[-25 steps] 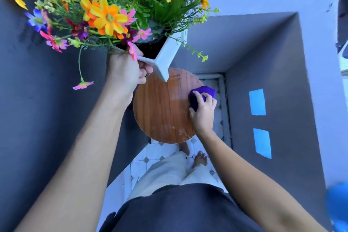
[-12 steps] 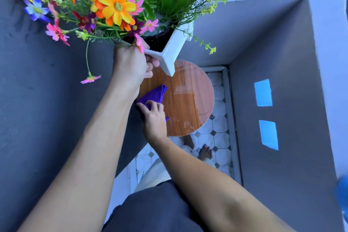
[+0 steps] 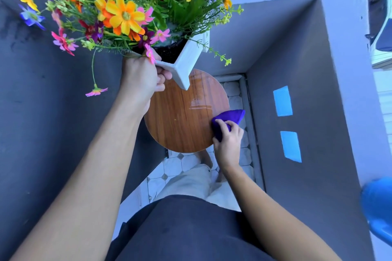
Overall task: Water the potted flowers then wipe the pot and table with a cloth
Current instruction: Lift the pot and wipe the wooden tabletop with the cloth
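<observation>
Right now my right hand's fingers (image 3: 230, 128) pinch the soft purple cloth (image 3: 230, 117) at the table's (image 3: 180, 125) right edge; my left hand (image 3: 141, 79) grips the white pot (image 3: 186, 63) near its corner, apparently lifted clear. Top-heavy flowers (image 3: 125, 15); hold the rim firmly.

The right hand (image 3: 230, 140) with the purple cloth (image 3: 228, 119) now sits at the right edge of the round wooden surface (image 3: 180, 125). Half a second ago it was at the left side, just under the left hand; a second ago it was at the right edge, a little farther up. The cloth now hangs partly past the rim, over the tiled floor (image 3: 182, 162). The wet sheen on the wood shows as a patch at the upper right, just left of the cloth.
</observation>
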`<state>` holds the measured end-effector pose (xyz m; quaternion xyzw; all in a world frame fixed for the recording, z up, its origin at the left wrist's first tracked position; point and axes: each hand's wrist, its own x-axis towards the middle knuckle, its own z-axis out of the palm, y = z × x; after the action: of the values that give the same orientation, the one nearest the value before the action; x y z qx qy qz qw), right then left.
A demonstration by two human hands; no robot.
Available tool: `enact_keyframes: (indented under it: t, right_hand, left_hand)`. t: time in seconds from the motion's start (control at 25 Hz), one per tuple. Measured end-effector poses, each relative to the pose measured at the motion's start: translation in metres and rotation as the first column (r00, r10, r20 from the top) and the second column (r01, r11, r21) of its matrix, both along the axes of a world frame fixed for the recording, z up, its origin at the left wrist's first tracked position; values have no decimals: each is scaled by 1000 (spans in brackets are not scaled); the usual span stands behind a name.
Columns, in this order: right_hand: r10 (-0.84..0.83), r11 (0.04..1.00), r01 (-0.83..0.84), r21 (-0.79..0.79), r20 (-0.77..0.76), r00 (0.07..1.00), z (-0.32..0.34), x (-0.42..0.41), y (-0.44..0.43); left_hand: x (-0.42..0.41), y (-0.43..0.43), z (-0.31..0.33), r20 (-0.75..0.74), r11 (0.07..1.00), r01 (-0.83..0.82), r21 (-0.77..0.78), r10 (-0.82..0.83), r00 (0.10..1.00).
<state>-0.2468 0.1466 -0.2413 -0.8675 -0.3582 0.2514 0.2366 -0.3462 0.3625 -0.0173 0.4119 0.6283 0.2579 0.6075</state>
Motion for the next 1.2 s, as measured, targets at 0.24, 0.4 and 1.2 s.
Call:
enact_keyframes:
  t: [0.24, 0.4, 1.2]
  right_hand:
    - [24, 999, -25, 43, 30, 999, -4, -6, 8]
    - [211, 971, -215, 100, 49, 976, -7, -32, 17]
    - [2, 999, 4, 52, -114, 993, 1, 60, 48]
  left_hand:
    - [-2, 3, -5, -14, 1000, 0, 4, 1, 1000]
    - [-2, 3, -6, -10, 1000, 6, 4, -6, 1000]
    - [-15, 20, -8, 13, 997, -76, -12, 76, 997]
